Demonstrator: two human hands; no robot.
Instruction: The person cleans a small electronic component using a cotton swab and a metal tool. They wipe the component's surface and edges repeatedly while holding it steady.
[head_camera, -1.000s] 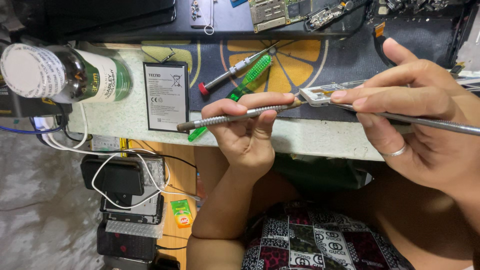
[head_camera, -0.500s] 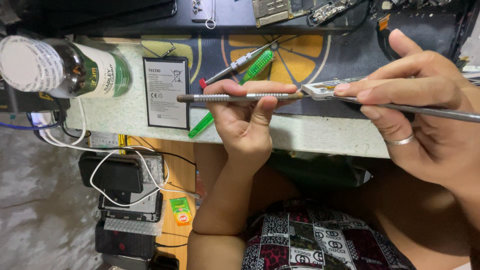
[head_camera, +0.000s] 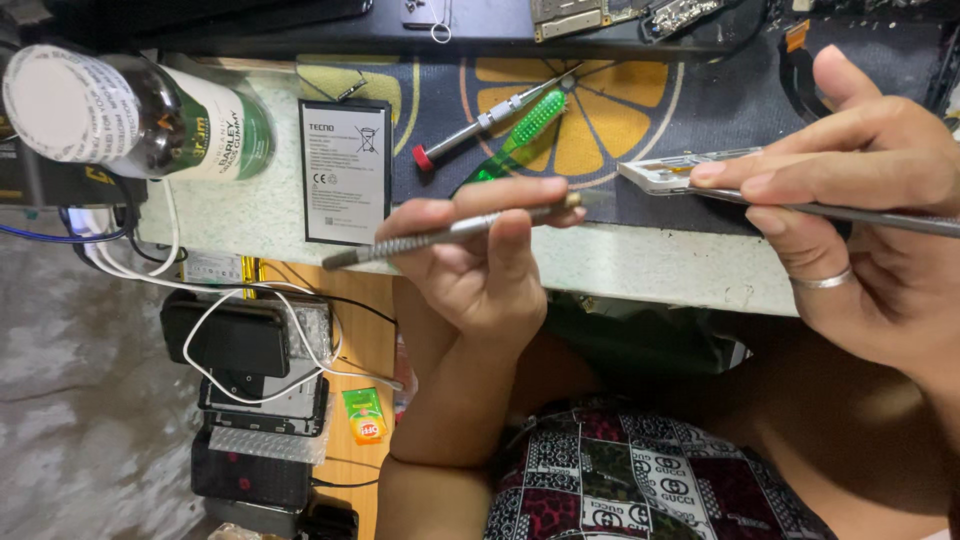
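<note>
My left hand (head_camera: 480, 275) is shut on a metal tool with a knurled handle (head_camera: 430, 238), held slanted over the table's front edge. Its tip points right toward a slim silver phone part (head_camera: 665, 172) and stops just short of it. My right hand (head_camera: 860, 230), with a ring on one finger, pinches that part together with a thin grey metal rod (head_camera: 900, 220) that runs off to the right. Both hands hover above a dark mat with a citrus-slice print (head_camera: 700, 100).
A flat black phone battery (head_camera: 345, 170), a red-capped screwdriver (head_camera: 480, 125) and a green-handled tool (head_camera: 530, 125) lie on the table. A capped bottle (head_camera: 130, 115) lies at left. White cables (head_camera: 200, 290) and stacked black devices (head_camera: 225, 335) sit below the edge. Circuit boards (head_camera: 580, 12) are at top.
The tool in my left hand has tilted, its handle end dropping, and its tip has drawn back a little from the silver part. My right hand keeps its hold.
</note>
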